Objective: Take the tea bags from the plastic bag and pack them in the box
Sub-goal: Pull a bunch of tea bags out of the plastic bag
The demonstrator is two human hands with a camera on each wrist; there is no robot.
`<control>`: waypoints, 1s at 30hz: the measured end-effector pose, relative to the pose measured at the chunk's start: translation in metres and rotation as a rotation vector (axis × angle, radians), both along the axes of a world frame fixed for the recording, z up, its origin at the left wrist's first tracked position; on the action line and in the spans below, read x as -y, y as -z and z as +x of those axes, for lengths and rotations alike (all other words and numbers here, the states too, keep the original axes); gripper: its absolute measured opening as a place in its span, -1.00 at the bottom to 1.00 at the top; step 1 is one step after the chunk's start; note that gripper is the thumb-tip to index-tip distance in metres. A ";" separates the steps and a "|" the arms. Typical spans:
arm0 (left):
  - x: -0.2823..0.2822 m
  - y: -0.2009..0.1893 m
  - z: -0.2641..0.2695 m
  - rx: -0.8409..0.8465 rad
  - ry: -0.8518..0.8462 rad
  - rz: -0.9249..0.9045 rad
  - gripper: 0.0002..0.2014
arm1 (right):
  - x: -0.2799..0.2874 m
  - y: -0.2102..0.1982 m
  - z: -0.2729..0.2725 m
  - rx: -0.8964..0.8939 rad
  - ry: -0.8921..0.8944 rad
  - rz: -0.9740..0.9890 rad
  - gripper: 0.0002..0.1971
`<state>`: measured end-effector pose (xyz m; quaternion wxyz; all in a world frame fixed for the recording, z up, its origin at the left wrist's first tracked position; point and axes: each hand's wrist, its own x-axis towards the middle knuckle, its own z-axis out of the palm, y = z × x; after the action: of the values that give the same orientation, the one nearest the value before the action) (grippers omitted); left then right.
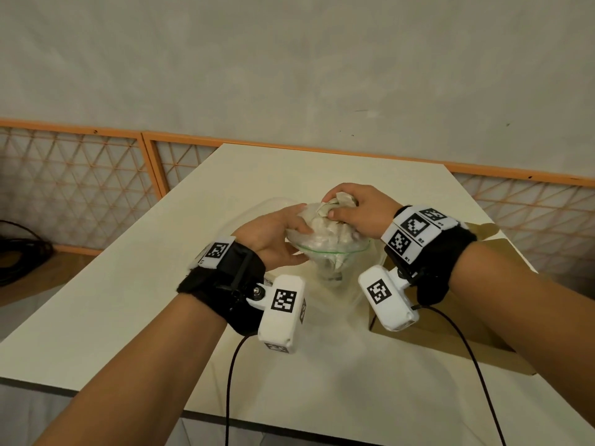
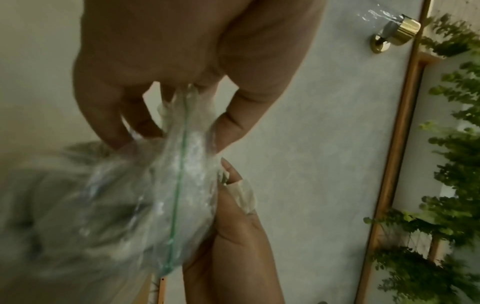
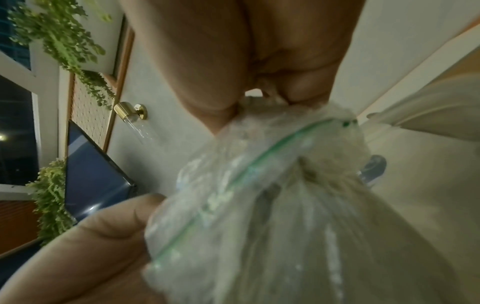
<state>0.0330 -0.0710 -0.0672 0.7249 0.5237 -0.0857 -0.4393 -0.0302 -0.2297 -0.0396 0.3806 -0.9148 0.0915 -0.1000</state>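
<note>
A clear plastic bag [image 1: 328,252] with a green zip line is held above the table, its mouth open upward. My left hand [image 1: 289,231] grips the bag's left rim, thumb on the near side and fingers on the far side. At the bag's mouth my right hand [image 1: 344,209] holds a bunch of pale tea bags [image 1: 338,202]. More tea bags fill the bag below. The left wrist view shows my left hand [image 2: 171,131] pinching the plastic bag [image 2: 182,185]. In the right wrist view my right hand [image 3: 259,100] is closed at the top of the plastic bag [image 3: 259,195]. The brown cardboard box [image 1: 450,326] lies on the table under my right wrist, mostly hidden.
The cream table [image 1: 128,300] has its left edge and near edge close by. An orange lattice fence [image 1: 80,188] runs behind it against a grey wall. Black cables [image 1: 19,252] lie on the floor at the far left.
</note>
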 end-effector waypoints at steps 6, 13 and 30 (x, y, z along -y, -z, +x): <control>0.001 0.005 -0.002 0.030 -0.041 -0.020 -0.27 | -0.005 -0.004 0.000 -0.182 -0.008 0.007 -0.54; 0.001 -0.002 -0.005 0.239 -0.108 0.182 -0.38 | -0.005 -0.004 -0.003 -0.054 -0.008 -0.020 -0.75; -0.018 0.009 0.009 0.965 -0.027 0.949 -0.65 | -0.007 -0.003 -0.006 0.089 0.117 0.539 -0.89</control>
<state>0.0420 -0.0525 -0.0757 0.3023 0.9237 -0.1912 -0.1371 -0.0365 -0.2223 -0.0361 0.6075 -0.7684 0.1505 -0.1339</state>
